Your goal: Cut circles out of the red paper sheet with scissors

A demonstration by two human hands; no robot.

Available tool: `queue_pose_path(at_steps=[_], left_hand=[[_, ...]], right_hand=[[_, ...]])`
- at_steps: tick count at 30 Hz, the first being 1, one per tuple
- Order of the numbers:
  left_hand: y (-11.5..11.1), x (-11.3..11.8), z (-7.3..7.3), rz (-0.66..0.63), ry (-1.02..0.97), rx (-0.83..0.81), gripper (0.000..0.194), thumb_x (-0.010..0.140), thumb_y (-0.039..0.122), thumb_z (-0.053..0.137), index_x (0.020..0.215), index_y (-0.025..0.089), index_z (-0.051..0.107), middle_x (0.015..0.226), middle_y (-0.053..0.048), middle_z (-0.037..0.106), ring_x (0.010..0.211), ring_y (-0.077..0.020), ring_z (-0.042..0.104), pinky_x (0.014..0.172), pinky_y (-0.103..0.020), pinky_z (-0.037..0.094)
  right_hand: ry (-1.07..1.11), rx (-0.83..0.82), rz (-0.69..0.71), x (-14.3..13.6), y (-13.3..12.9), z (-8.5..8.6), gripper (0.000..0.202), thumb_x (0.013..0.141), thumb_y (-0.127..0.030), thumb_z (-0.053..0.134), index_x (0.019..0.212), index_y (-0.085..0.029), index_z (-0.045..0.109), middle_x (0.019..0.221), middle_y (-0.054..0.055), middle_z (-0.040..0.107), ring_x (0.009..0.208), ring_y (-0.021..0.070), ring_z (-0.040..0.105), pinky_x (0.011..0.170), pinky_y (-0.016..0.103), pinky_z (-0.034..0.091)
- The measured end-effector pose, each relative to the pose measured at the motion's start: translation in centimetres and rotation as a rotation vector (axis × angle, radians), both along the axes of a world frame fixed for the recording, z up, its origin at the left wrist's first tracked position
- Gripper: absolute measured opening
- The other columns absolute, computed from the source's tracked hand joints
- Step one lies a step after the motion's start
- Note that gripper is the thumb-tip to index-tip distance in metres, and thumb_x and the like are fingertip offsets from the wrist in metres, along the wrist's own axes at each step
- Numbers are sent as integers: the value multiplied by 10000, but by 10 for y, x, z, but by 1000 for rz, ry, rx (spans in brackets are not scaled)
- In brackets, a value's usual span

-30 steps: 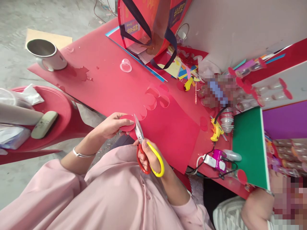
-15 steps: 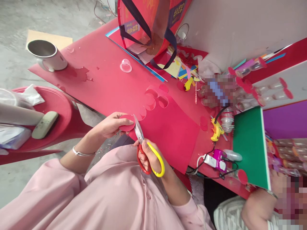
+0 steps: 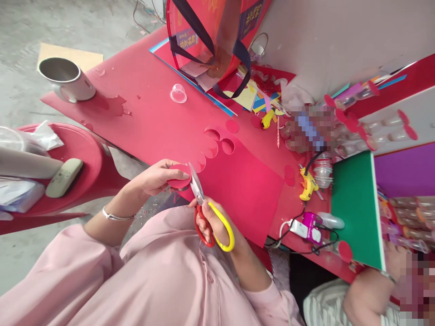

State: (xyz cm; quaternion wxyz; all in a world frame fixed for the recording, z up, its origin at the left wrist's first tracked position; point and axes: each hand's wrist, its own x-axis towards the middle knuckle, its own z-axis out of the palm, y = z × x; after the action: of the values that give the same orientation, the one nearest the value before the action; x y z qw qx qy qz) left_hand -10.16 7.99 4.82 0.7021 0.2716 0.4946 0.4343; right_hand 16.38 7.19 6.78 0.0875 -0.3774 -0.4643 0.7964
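Pinched between the thumb and fingers of my left hand [image 3: 157, 177] is a red paper circle [image 3: 177, 177]. My right hand [image 3: 215, 219] grips a pair of scissors [image 3: 197, 189] by its handles, one red and one yellow. The blades lie against the circle's right edge and look nearly closed. Beyond both hands, a large red paper sheet [image 3: 243, 190] rests on the table, with round cut-outs along its far left side. A loose red circle [image 3: 232, 126] lies just past that sheet.
A grey mug [image 3: 81, 88] stands at the table's far left. A clear plastic cup [image 3: 178, 93] and a red bag [image 3: 204, 27] are at the back. On the right are a yellow glue gun [image 3: 307, 184], cables and a green board [image 3: 355, 208]. A co-worker's arm [image 3: 367, 294] shows lower right.
The red circle has turned slightly in my left hand. The cut-out edge of the red sheet has shifted a little. The scissors stay almost in place.
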Motion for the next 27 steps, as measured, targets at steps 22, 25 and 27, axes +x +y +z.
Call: queue_pose_path(at_steps=[22,25,27], left_hand=[[5,-7,4,-48,69,-59,344,691,333,923,551,173,652,536,-19,543,466,-103,456,435,-232,355],[8,-7,10,-51,99,-94,297,669,319,937,593,164,695,591,-39,617,515,-122,527,472,-232,413],[10,-7,14,-55,89,-101,263,662,312,939,634,162,725,645,-52,669,572,-146,592,527,-243,481]], right_hand=[[-5,-20,1,5,0,1,635,1091,-833,557,1240,-228,681,691,-88,477,440,65,353,392,169,392],[-6,-29,-20,4,0,1,637,1088,-842,547,1223,-234,680,698,-80,485,444,69,371,395,175,388],[-5,-32,-32,3,0,1,646,1079,-856,545,1210,-238,681,691,-79,485,434,73,377,386,182,378]])
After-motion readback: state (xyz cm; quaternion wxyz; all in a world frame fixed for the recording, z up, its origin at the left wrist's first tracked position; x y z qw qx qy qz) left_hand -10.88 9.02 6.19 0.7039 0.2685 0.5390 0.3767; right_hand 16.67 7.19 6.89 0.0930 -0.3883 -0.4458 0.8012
